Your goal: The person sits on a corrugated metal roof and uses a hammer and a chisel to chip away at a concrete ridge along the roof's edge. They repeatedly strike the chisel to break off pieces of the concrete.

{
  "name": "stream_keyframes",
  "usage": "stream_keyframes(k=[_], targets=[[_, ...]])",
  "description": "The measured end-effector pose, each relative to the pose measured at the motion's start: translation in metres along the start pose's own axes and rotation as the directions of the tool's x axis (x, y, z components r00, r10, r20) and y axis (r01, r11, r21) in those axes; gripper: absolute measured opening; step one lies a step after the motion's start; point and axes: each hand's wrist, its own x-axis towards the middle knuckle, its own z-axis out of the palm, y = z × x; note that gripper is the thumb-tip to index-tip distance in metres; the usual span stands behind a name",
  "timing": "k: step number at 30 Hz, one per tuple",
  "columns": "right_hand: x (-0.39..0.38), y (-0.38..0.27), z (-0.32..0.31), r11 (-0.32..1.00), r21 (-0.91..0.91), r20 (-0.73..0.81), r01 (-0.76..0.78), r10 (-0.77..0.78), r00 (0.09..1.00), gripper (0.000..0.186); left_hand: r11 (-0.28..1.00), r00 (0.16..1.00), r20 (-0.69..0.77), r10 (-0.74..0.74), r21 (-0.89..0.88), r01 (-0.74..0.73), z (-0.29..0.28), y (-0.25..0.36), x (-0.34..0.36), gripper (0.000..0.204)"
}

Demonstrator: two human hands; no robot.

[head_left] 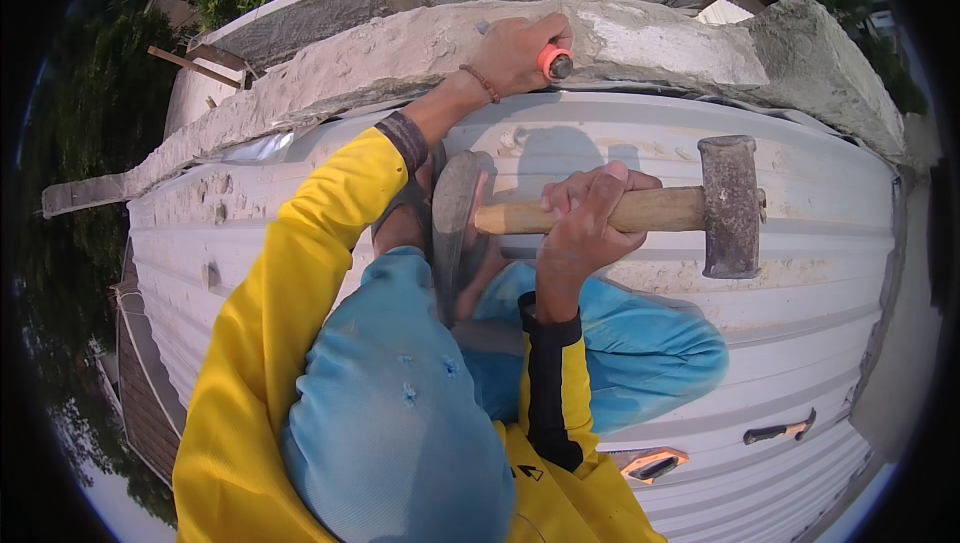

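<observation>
My left hand (pixel 512 57) is closed around a chisel with an orange grip (pixel 553 62); its dark metal end faces up toward me. The hand rests against the rough grey concrete ledge (pixel 400 55) at the roof's far edge, and the chisel's tip is out of sight. Nearer to me, my right hand (pixel 590 218) grips the wooden handle of a sledgehammer (pixel 731 208). Its heavy, rusty head points to the right, apart from the chisel and above the metal sheets.
I sit on a pale corrugated metal roof (pixel 790 333) strewn with concrete crumbs. A handsaw with an orange handle (pixel 652 465) and a claw hammer (pixel 780 429) lie at the lower right. My sandalled foot (pixel 458 228) is close to the hammer handle's end. Trees stand beyond the left edge.
</observation>
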Motion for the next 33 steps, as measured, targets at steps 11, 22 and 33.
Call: stream_keyframes(k=[11, 22, 33], targets=[[-0.005, -0.006, -0.034, 0.92, -0.204, 0.111, -0.335, 0.362, 0.926, 0.02, 0.996, 0.996, 0.018, 0.086, 0.035, -0.087, -0.019, 0.002, -0.007, 0.027], [-0.013, -0.056, -0.037, 0.999, -0.015, 0.033, -0.033, 0.034, 0.999, 0.017, 0.998, 0.997, -0.059, -0.058, 0.001, 0.058, -0.007, 0.041, -0.03, 0.029], [-0.037, 0.012, -0.028, 0.955, -0.135, 0.128, -0.265, 0.281, 0.951, 0.014, 0.999, 0.998, -0.049, -0.047, 0.018, 0.048, -0.004, 0.04, -0.021, 0.03]])
